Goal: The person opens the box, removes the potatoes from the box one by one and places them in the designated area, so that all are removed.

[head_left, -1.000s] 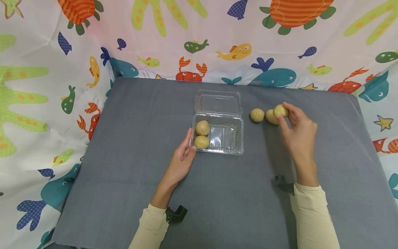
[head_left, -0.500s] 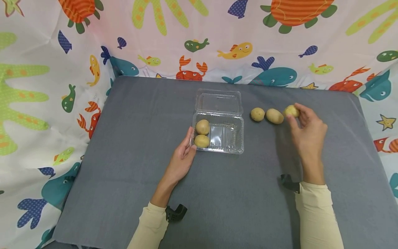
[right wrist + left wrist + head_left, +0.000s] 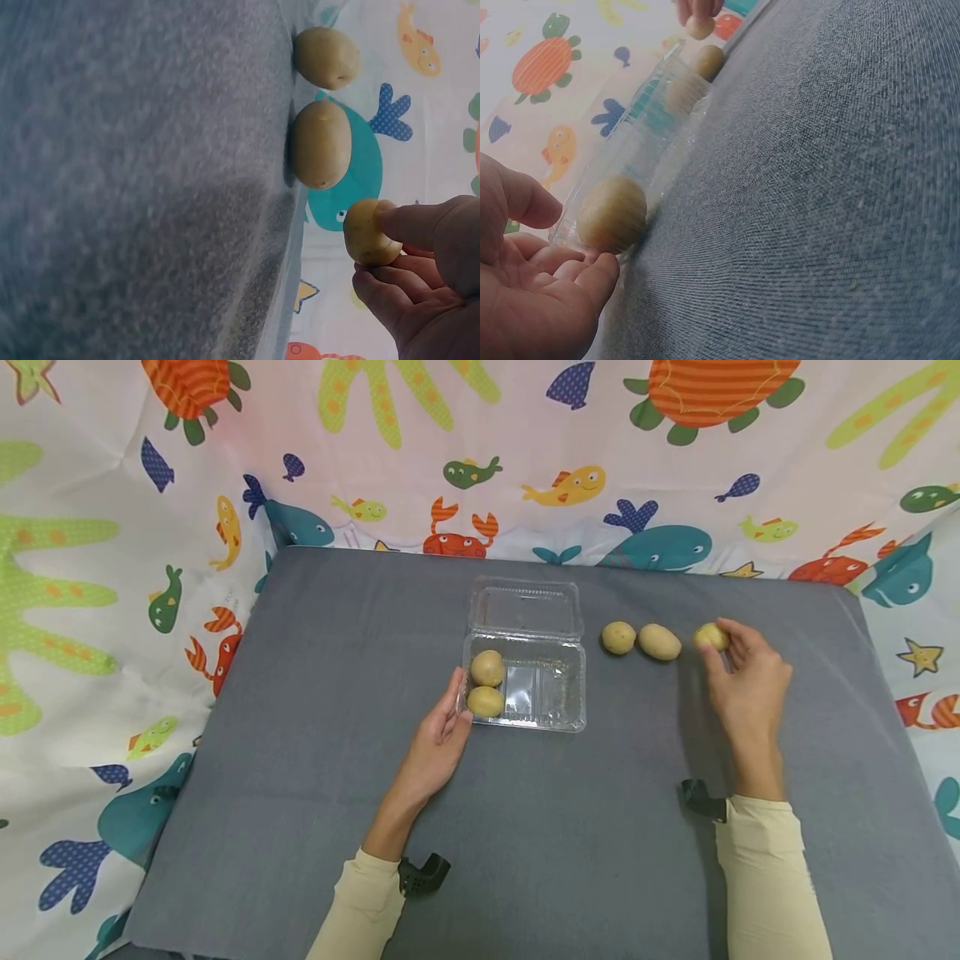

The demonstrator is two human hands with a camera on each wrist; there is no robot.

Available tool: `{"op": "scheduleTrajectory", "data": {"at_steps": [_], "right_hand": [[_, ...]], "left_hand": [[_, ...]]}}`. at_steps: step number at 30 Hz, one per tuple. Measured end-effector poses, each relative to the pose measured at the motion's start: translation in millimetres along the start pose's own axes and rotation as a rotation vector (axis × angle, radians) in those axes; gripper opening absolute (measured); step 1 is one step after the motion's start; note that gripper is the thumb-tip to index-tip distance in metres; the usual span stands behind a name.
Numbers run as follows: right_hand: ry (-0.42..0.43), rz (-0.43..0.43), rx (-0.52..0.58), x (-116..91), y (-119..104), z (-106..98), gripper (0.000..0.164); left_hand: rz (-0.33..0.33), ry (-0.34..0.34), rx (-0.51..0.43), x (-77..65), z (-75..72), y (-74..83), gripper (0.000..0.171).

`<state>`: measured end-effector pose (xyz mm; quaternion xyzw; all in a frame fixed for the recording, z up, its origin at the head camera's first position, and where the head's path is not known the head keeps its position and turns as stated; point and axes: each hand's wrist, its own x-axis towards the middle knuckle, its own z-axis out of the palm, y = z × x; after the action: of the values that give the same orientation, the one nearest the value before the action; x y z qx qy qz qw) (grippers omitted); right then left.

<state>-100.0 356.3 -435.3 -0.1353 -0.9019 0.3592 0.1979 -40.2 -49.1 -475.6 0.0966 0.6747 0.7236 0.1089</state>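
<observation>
A clear plastic clamshell container (image 3: pixel 543 722) lies with its lid folded back, two potatoes (image 3: pixel 487 668) along its left side. My left hand (image 3: pixel 433 747) holds the container's left edge near the front corner; in the left wrist view its fingers (image 3: pixel 592 281) lie against the wall beside a potato (image 3: pixel 613 215). Off to the right, my right hand (image 3: pixel 746 693) pinches a small potato (image 3: pixel 710 637) between thumb and fingers. The right wrist view shows this potato (image 3: pixel 369 232) raised off the cloth. Two more potatoes (image 3: pixel 618 638) (image 3: pixel 660 643) rest between the container and that hand.
Grey cloth (image 3: pixel 337 652) covers the table. Behind it and along the sides hangs a white curtain (image 3: pixel 405 477) printed with sea animals. Dark wrist mounts (image 3: pixel 424 874) are worn on both forearms.
My right hand has moved right with the small potato, away from the two potatoes on the cloth, and has sunk slightly nearer the table. The left hand and container stay put.
</observation>
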Motion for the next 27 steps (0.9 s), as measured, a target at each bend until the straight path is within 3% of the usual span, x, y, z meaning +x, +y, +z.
{"op": "scheduleTrajectory", "data": {"at_steps": [27], "right_hand": [[-0.12, 0.067, -0.035, 13.1, 18.1, 4.7, 0.041]], "left_hand": [[0.011, 0.003, -0.006, 1.0, 0.0, -3.2, 0.064]]}}
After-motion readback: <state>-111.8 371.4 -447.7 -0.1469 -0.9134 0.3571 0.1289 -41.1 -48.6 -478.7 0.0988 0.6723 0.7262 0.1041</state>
